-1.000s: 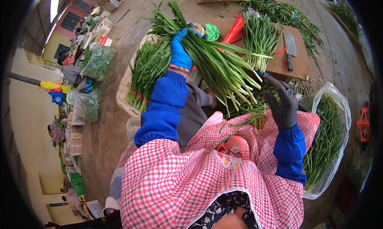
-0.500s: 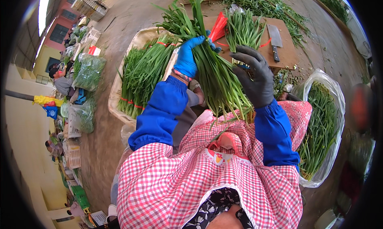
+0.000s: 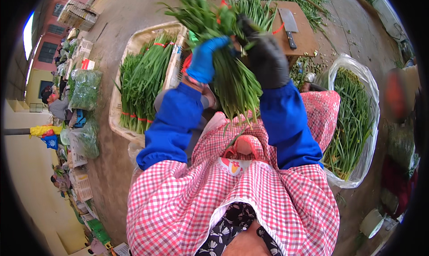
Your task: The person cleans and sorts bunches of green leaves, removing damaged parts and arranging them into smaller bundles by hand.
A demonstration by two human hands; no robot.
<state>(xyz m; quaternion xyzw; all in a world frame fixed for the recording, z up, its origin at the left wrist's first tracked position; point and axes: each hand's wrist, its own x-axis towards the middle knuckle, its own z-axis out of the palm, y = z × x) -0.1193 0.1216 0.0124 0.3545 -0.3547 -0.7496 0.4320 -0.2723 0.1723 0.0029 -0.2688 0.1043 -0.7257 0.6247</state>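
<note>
My left hand (image 3: 206, 62), in a blue glove, is closed round the middle of a bunch of long flat green leaves that look like garlic chives (image 3: 234, 86). The bunch hangs above my lap, one end fanning down toward my pink checked apron (image 3: 187, 207), the other spreading up and away. My right hand (image 3: 268, 59), in a dark grey glove, presses against the bunch's right side. Its fingers curl in among the leaves, partly hidden and blurred. Behind it, more chives (image 3: 252, 10) lie on a brown board (image 3: 308, 41) beside a cleaver (image 3: 289, 26).
At the left stands a pale plastic crate (image 3: 115, 108) with red-tied chive bunches (image 3: 145, 77). A clear plastic bag (image 3: 374, 135) of loose greens (image 3: 348, 122) stands at the right. Cut leaves (image 3: 295, 1) are heaped beyond the board. Other people sit among bags farther left.
My right hand has moved left from beside the bunch onto it, its fingers closing in. The held bunch has shifted slightly left and tilted. The whole view has turned a little.
</note>
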